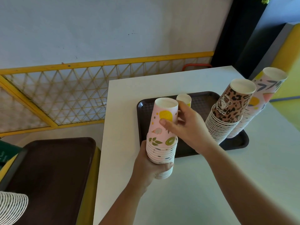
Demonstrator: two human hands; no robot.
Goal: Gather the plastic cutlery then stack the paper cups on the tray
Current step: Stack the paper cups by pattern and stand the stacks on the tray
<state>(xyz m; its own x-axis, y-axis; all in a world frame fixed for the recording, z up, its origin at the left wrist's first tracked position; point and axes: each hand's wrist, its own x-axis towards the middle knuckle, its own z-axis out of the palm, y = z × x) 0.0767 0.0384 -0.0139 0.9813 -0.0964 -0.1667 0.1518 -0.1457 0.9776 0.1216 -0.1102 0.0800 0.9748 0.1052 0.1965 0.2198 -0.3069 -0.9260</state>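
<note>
pink fruit-print cup stack (163, 135), inverted, held above the near left corner of the dark brown tray (241, 140), over the white counter (211, 184). left hand (152, 166) grips the stack's lower rims from below, fingers curled round it, thumb tip across the front of the rims. right hand (185, 125) holds the top cup of the same stack, thumb pressed on the pineapple print, remaining fingers wrapped behind the cup.

single small cup (184, 99), upside down, on the tray just behind the right hand; partly hidden.

leopard-print cup stack (227, 114) stands on the tray's right side, leaning right. pastel-print cup stack (266, 93) just behind it, leaning the same way; the two look to be touching, cannot confirm.

second brown tray (53, 172) lower left, off the counter, well apart. stack of white ribbed rims (11, 207) at the bottom left corner. yellow lattice panel (56, 98) along the wall.
</note>
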